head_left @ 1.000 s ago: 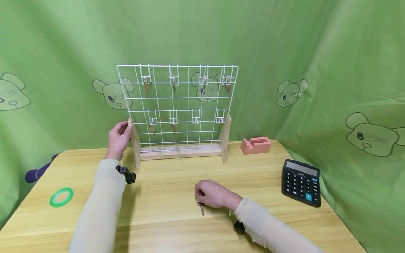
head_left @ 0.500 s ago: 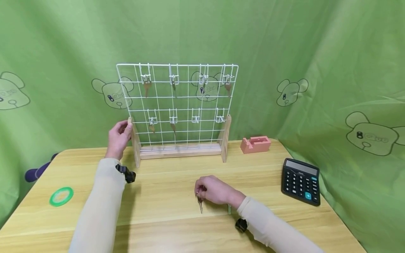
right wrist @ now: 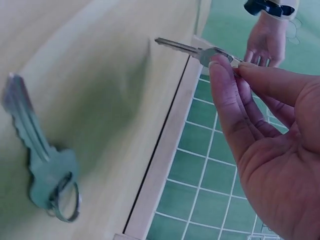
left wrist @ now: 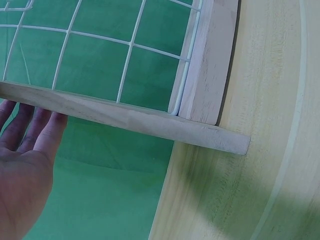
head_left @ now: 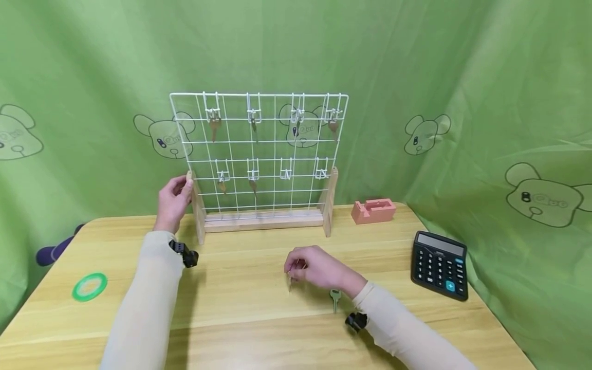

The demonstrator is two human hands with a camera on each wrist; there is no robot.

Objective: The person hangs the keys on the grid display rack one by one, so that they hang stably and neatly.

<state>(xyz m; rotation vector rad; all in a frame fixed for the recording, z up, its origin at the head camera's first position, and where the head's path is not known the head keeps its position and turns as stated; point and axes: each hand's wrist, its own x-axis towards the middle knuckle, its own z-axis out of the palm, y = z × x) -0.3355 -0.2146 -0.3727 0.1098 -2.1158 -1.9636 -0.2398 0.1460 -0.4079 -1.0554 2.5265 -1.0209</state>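
Note:
My right hand (head_left: 314,266) pinches a silver key (right wrist: 179,47) between thumb and fingertips, its blade pointing away from the hand in the right wrist view. A second key (right wrist: 50,167) with a small split ring lies on the table below that hand. At the left of a white wire grid rack (head_left: 275,161), my left hand (head_left: 172,203) holds the wooden upright (left wrist: 125,117), with fingers against its outer side. Several keys, such as a brown one (head_left: 215,129), hang from the rack's hooks. Two lower-row hooks at the right, including the end hook (head_left: 321,172), bear no key.
On the wooden table (head_left: 240,329), a pink tape dispenser (head_left: 373,211) stands right of the rack. A black calculator (head_left: 439,267) lies near the right edge, a green tape ring (head_left: 90,287) at the left. A green curtain (head_left: 384,67) hangs behind.
My right hand has lifted the key slightly and moved away from me, uncovering more of the key on the table. My left hand stays on the upright.

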